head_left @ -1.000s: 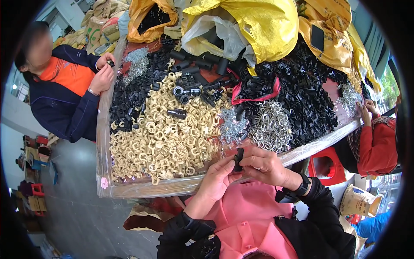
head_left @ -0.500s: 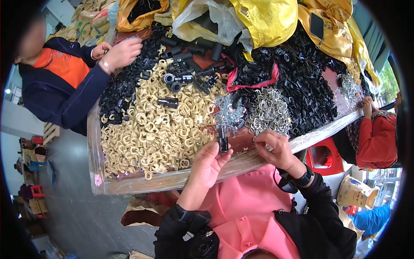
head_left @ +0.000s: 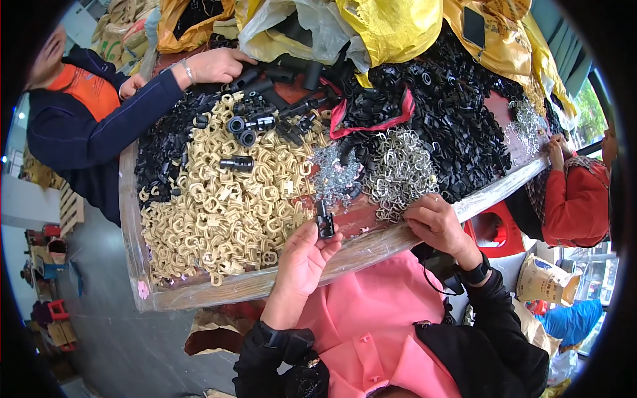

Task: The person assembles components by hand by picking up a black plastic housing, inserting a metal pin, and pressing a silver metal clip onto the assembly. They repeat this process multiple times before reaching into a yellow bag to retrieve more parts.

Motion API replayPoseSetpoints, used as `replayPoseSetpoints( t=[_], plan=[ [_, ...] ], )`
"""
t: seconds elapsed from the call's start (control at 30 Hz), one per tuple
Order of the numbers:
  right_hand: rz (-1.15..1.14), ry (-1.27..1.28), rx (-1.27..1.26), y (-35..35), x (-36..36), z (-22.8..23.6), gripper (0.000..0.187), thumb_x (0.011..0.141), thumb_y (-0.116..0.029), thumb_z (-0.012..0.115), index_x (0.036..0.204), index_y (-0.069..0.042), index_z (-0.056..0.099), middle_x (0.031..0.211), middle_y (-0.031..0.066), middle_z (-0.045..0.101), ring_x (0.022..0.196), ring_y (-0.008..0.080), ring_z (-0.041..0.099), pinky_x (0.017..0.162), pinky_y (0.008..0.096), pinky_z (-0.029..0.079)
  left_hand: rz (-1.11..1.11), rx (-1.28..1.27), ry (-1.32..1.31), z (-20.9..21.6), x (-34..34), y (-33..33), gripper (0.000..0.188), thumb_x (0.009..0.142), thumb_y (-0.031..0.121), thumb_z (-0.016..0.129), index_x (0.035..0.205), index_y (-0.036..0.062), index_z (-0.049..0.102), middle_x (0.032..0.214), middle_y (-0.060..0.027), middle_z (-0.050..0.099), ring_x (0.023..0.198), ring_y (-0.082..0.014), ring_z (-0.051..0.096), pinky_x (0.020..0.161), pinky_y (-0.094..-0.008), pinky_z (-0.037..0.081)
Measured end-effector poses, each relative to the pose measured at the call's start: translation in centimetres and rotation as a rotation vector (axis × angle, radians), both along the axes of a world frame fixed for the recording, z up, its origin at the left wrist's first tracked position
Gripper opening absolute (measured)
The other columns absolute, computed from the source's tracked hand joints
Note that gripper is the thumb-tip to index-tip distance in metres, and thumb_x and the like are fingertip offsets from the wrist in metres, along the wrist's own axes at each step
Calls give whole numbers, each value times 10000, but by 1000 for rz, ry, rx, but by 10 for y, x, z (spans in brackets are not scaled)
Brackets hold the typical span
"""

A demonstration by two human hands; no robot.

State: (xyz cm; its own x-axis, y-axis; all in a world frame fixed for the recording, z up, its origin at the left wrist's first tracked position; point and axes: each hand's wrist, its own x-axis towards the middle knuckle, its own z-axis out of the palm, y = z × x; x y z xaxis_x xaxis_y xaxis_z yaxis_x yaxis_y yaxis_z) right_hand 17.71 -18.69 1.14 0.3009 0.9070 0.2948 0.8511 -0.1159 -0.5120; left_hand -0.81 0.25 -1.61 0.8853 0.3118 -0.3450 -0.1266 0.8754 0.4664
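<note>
My left hand (head_left: 304,262) pinches a short black plastic tube fitting (head_left: 324,224) between thumb and fingers, holding it upright above the table's near edge. At the lower border of a pile of silver U-shaped metal clips (head_left: 400,169), my right hand (head_left: 434,224) has its fingers curled and pressed together. Whatever may be in them is hidden. Between the clips and a large heap of cream ring-like pieces (head_left: 219,215) lies a small pile of tiny silvery parts (head_left: 332,174). More black tube fittings (head_left: 236,163) rest on top of the cream heap.
A raised wooden rim (head_left: 219,296) borders the table. Heaps of black parts (head_left: 458,126) spread over the right side, beside a pink-red strip (head_left: 375,130). Yellow bags (head_left: 398,33) and a phone (head_left: 474,26) are at the back. A co-worker's hand (head_left: 215,65) reaches in from the left; another person sits right.
My right hand has moved down to the clip pile's edge and its fingers have closed together. The left hand still holds the fitting. The left co-worker's hand has reached farther across the table.
</note>
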Motion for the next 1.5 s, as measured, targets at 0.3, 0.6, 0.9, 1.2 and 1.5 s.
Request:
replayPoseSetpoints(
  t=[0.3,0.6,0.9,1.2,1.5],
  plan=[
    [368,-59,-72,27,17,3,131,636,-79,586,755,-55,538,718,52,507,677,220,518,617,321,409,-4,3,8,-2,1,0,259,857,204,472,1018,4,505,922,-111,579,827,-192,571,735,-307,471],
    [518,-229,-243,42,21,-3,99,662,-142,508,712,-63,475,721,54,466,690,203,524,632,320,436,5,21,-3,-2,0,-1,255,858,198,471,1026,9,497,921,-110,578,827,-196,571,737,-311,470],
    [381,-458,-304,41,3,-3,90,678,-127,484,729,-60,453,711,56,463,686,189,529,624,300,443,19,19,-13,-6,-3,-3,282,862,182,448,1061,-17,471,948,-158,563,827,-222,573,729,-323,484],
    [207,-340,-200,39,5,-11,114,644,-59,527,729,-45,452,661,78,451,604,221,514,582,320,430,-4,80,-33,-5,0,-3,264,857,177,459,1049,-4,480,948,-155,565,822,-223,574,716,-317,484],
    [117,272,-6,38,-5,3,201,682,4,536,868,-19,463,664,74,528,581,201,556,507,295,442,-101,173,45,2,0,-21,257,838,151,496,1058,19,484,966,-146,560,831,-222,573,719,-316,482]
  ],
)
